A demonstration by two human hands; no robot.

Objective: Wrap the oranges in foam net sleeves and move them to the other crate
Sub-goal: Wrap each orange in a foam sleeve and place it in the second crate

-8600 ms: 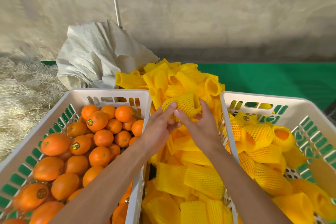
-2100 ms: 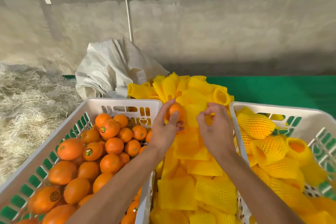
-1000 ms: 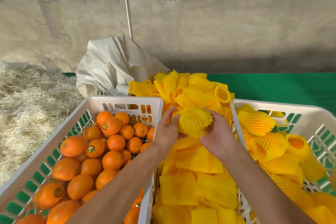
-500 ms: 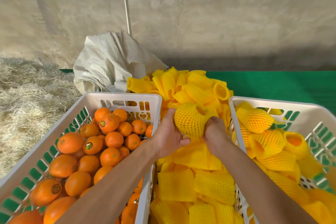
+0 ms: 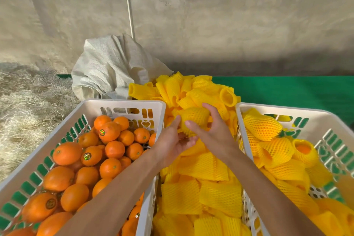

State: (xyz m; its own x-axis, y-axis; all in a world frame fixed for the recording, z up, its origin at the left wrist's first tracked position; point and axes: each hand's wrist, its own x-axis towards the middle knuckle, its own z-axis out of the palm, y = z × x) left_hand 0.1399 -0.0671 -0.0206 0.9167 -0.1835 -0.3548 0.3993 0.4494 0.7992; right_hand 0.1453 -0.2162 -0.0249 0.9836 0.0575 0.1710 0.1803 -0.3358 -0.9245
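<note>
On the far left lies a heap of straw (image 5: 24, 113). Next to it is the left crate (image 5: 80, 113), white with green slots and full of bare oranges (image 5: 107, 151). Some have little round stickers. Behind it sits a crumpled white sack (image 5: 107, 67).

In the middle, between the two crates, is a big pile of yellow sleeves (image 5: 201, 188). Above the pile both hands meet. The left hand (image 5: 172, 142) is under a wrapped orange (image 5: 194, 120), palm up, fingers curled loosely round its bottom. The right hand (image 5: 212, 132) holds it from the side, thumb in front and fingers over the top.

The right crate (image 5: 283, 110) holds more wrapped fruit (image 5: 262, 125). One shows orange through its open end. Behind is a green mat (image 5: 287, 90).
</note>
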